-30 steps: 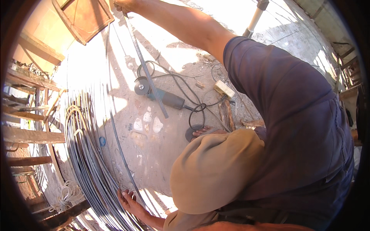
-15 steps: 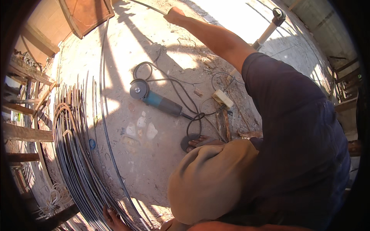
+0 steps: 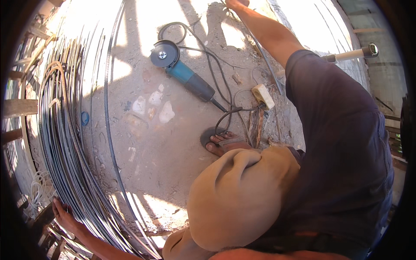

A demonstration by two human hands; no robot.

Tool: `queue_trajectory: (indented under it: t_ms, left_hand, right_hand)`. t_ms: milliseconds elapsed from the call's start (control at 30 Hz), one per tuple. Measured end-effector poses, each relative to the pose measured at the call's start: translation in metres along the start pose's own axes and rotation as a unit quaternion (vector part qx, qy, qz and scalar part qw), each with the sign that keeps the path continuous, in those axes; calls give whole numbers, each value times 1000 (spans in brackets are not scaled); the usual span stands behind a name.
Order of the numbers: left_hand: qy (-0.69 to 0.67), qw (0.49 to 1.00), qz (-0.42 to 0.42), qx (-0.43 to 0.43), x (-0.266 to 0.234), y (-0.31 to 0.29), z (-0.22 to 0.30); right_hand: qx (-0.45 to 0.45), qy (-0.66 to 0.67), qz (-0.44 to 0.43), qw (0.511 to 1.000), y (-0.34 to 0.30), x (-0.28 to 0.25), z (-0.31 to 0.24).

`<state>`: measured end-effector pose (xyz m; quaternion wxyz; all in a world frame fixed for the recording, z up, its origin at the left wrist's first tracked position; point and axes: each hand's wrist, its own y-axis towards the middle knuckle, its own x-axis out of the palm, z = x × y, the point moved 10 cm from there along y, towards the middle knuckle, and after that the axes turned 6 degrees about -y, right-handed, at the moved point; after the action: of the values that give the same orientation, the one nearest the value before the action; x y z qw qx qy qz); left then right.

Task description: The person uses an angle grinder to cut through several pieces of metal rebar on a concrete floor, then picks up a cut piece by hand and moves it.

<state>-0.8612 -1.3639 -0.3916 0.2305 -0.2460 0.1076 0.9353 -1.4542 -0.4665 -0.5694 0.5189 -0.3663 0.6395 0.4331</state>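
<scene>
At the top edge, partly cut off, my right hand [image 3: 237, 4] is closed around a thin metal rod [image 3: 269, 71], which slants down beside my forearm. My left hand [image 3: 65, 213] is at the lower left, fingers loosely apart, beside the outer edge of a long bundle of steel bars [image 3: 65, 143]. No bar shows in its fingers. On the dusty ground between my hands lies a teal and black angle grinder [image 3: 186, 78] with a grey disc [image 3: 164, 53]. Its dark cord coils toward a pale socket block [image 3: 263, 96]. My sandalled foot [image 3: 223, 144] rests on a dark round disc [image 3: 208, 136].
A single long bar [image 3: 108, 108] runs along the ground right of the bundle. Pale coiled cord [image 3: 40, 188] and wooden beams [image 3: 21, 108] stand at the left. A pale pipe [image 3: 351, 55] lies at the right. My bent knee [image 3: 238, 195] fills the lower middle.
My left hand has moved left across the bundle to its outer edge. My right hand is farther up and right, and its rod now slants down toward the socket block. The view has shifted.
</scene>
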Motion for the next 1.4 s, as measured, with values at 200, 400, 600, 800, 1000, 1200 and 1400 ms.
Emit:
queue_trajectory:
  t_ms: [200, 400, 600, 800, 1000, 1200, 1400]
  left_hand:
    - [112, 975, -37, 189, 72, -28, 124]
    - [-17, 935, -261, 241, 225, -110, 194]
    - [-4, 893, -439, 97, 318, -221, 132]
    - [-257, 740, -593, -183, 352, -346, 92]
    - [-434, 703, -538, -168, 316, -306, 144]
    - [-367, 665, -607, -233, 297, -299, 97]
    - [-206, 790, -555, -159, 294, -302, 78]
  right_hand:
    - [-199, 216, -370, 881, -308, 4, -152]
    - [-214, 214, -268, 915, -413, 2, -139]
    - [-173, 316, -243, 901, -420, -39, -142]
    - [-133, 505, -204, 828, -446, -156, -201]
    - [-146, 708, -381, 577, -468, -179, -250]
    - [-92, 742, -525, 407, -509, -181, -290]
    - [-80, 665, -420, 612, -507, -159, -263]
